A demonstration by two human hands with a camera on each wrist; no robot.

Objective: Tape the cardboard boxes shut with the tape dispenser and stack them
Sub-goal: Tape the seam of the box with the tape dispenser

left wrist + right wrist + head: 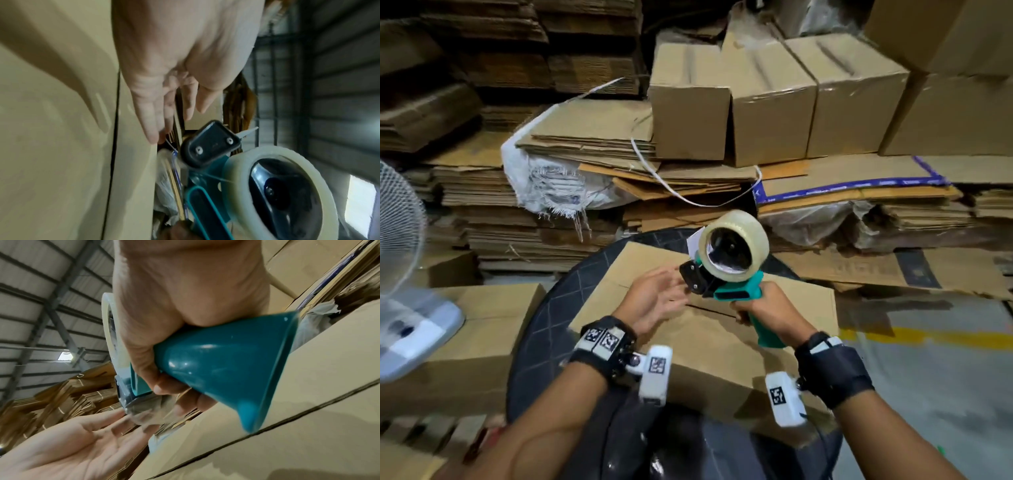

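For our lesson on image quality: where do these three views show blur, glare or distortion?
Head view: left hand motion-blurred, box stacks bowed by the wide lens. Left wrist view: cardboard box soft, tape roll stretched near the edge. Right wrist view: small glare spots on the tape dispenser handle, right hand looming large.

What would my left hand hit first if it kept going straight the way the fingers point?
Probably the black front end of the tape dispenser. The left hand is open, fingers aimed at it just above the box; blur hides whether they already touch.
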